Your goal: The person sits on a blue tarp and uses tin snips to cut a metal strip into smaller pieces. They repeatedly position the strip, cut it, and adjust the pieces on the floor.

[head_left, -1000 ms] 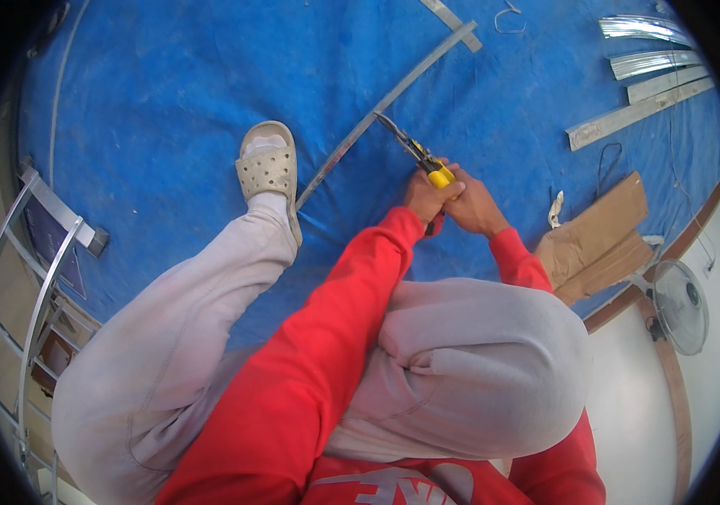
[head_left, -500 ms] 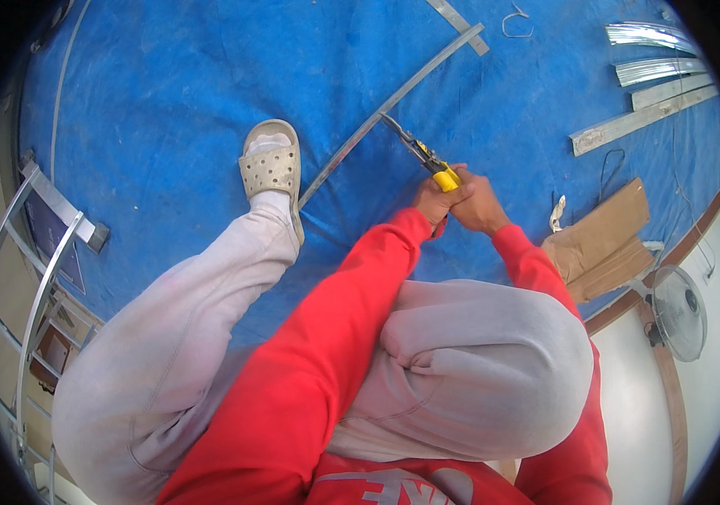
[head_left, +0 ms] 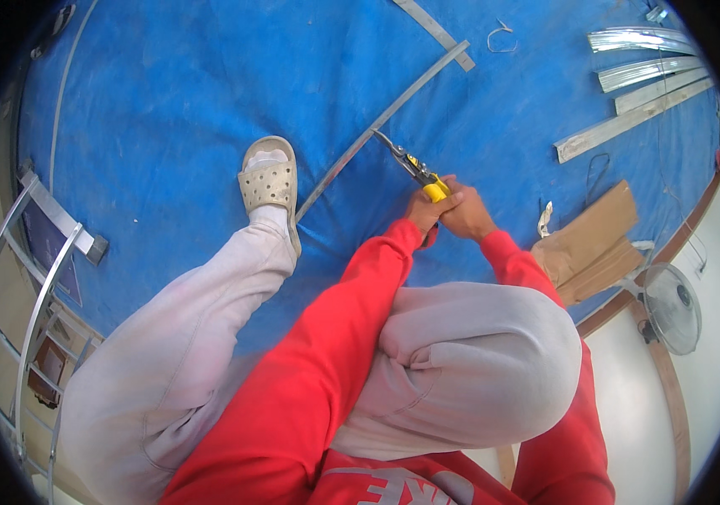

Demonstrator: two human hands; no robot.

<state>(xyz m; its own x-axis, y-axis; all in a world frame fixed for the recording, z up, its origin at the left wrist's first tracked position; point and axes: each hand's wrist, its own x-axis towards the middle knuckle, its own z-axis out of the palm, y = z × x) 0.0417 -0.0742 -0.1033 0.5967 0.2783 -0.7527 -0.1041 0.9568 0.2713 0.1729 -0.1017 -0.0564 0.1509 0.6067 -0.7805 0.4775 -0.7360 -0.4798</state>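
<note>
Both my hands are wrapped round the yellow handles of a pair of tin snips [head_left: 413, 167], my left hand [head_left: 423, 210] on the near-left side and my right hand [head_left: 468, 215] against it on the right. The snips point away and to the left. Their tips meet the edge of a long, narrow metal strip [head_left: 393, 108] lying slantwise on a blue tarp [head_left: 166, 101]; whether the blades are around the edge is too small to tell. At its far end the strip meets a second metal piece [head_left: 427, 23].
My sandalled foot [head_left: 269, 181] is left of the strip's near end. Several metal profiles [head_left: 629, 122] lie at the far right, with folded cardboard [head_left: 591, 244] and a fan [head_left: 671, 309] nearer. A metal ladder [head_left: 50, 278] is at the left. A bent wire [head_left: 501, 38] lies far off.
The whole view has shifted slightly, so the strip and tarp appear a little lower and further left. My hands keep their grip, and the snips' tips stay at the strip.
</note>
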